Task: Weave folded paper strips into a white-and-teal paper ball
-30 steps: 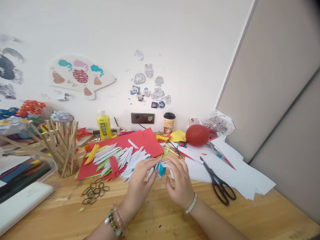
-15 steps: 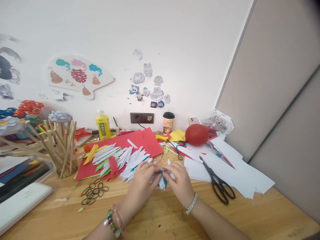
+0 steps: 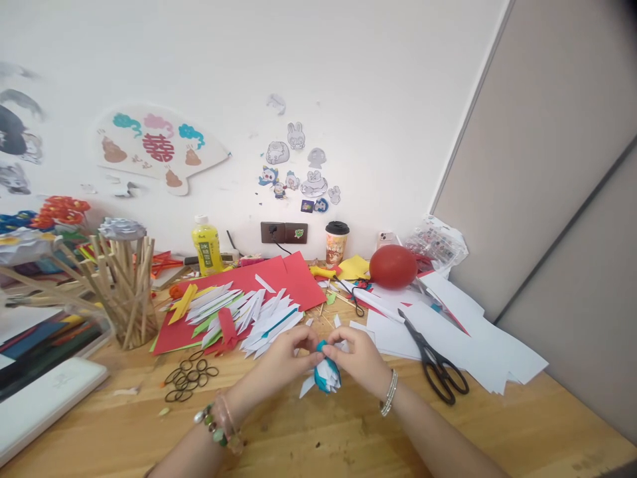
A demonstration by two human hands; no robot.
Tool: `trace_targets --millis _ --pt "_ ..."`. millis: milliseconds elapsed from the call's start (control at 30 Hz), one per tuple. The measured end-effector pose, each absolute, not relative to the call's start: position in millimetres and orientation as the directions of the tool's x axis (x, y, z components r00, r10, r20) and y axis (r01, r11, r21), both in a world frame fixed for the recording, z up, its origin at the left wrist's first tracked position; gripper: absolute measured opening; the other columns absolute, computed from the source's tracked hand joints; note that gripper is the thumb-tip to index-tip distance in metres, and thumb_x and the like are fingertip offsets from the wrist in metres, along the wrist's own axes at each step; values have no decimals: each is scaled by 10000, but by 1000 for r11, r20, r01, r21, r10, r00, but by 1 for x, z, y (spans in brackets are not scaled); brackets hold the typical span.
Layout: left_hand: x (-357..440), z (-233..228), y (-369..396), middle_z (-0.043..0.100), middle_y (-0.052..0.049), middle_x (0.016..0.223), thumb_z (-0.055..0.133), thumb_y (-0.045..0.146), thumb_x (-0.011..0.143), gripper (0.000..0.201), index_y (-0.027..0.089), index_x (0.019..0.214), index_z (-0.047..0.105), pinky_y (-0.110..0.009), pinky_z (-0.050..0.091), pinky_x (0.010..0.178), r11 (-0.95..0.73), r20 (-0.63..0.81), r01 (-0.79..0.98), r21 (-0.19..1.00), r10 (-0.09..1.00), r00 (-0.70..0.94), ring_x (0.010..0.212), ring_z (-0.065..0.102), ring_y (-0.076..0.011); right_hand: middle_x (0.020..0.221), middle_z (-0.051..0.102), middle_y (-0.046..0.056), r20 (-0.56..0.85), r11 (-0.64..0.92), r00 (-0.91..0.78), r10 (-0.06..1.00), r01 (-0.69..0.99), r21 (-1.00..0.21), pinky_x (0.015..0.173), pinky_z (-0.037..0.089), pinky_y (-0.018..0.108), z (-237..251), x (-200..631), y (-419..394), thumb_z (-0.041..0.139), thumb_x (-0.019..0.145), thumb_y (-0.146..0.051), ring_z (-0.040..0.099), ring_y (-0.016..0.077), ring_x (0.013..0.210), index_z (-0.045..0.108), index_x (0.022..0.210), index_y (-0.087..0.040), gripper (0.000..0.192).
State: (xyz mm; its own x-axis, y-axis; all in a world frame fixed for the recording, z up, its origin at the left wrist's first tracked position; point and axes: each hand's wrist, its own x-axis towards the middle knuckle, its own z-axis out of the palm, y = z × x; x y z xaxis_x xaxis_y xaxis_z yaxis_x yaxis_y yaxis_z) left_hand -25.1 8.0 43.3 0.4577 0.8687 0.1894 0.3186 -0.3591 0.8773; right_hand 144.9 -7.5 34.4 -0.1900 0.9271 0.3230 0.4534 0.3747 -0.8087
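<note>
Both my hands meet over the wooden table [image 3: 318, 438] and pinch one small bundle of folded blue and white paper strips [image 3: 324, 377]. My left hand [image 3: 281, 364] grips its left side, with a bead bracelet on that wrist. My right hand [image 3: 362, 360] grips its right side, with a silver bracelet on that wrist. The strips fan downward below my fingers. A pile of loose white folded strips [image 3: 259, 317] lies just beyond my hands on red paper [image 3: 291, 279].
Black scissors [image 3: 434, 364] lie on white sheets [image 3: 478, 345] at the right. Black rubber bands [image 3: 186, 382] lie at the left, near a cup of wooden sticks [image 3: 127, 285]. A yellow bottle [image 3: 206, 247], a paper cup [image 3: 336, 244] and a red balloon [image 3: 393, 267] stand by the wall.
My hands have closed together on the paper bundle and drawn it nearer to me; the strips, spread out before, are now gathered and hang below my fingers.
</note>
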Motion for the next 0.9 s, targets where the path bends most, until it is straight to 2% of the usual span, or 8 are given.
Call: trace_targets --millis 133,200,333,533,900 --pt "-26 40 9 563 13 633 625 303 649 183 151 718 550 -226 426 574 -124 0 194 973 843 538 598 524 -116 662 571 -10 161 257 -327 931 276 -926 608 412 226 32 149 -4 592 718 -308 528 116 638 563 676 -149 167" --pt "-26 34 12 578 10 639 634 299 639 202 143 749 569 -234 434 587 -68 -57 200 977 827 559 599 534 -116 640 559 -15 96 200 -360 928 263 -944 574 401 218 29 149 -2 601 710 -313 508 103 597 561 681 -143 177" --pt "-27 20 17 582 10 628 656 323 602 224 134 702 588 -218 419 537 -138 -38 301 943 857 514 581 526 -119 624 554 -21 31 159 -374 927 316 -935 542 385 211 21 151 3 632 688 -336 487 95 572 575 695 -137 207" --pt "-28 16 20 579 19 588 656 373 595 256 134 668 602 -203 382 503 -147 -42 334 931 866 498 527 503 -103 676 585 -10 4 135 -407 913 293 -947 547 397 206 7 156 11 647 680 -370 513 99 595 602 769 -140 250" --pt "-27 13 22 586 22 606 648 306 617 198 140 701 581 -202 399 527 -127 -22 259 957 864 502 546 521 -100 665 554 -17 -12 92 -412 911 231 -968 565 382 205 2 156 14 669 657 -320 488 91 600 586 753 -136 224"
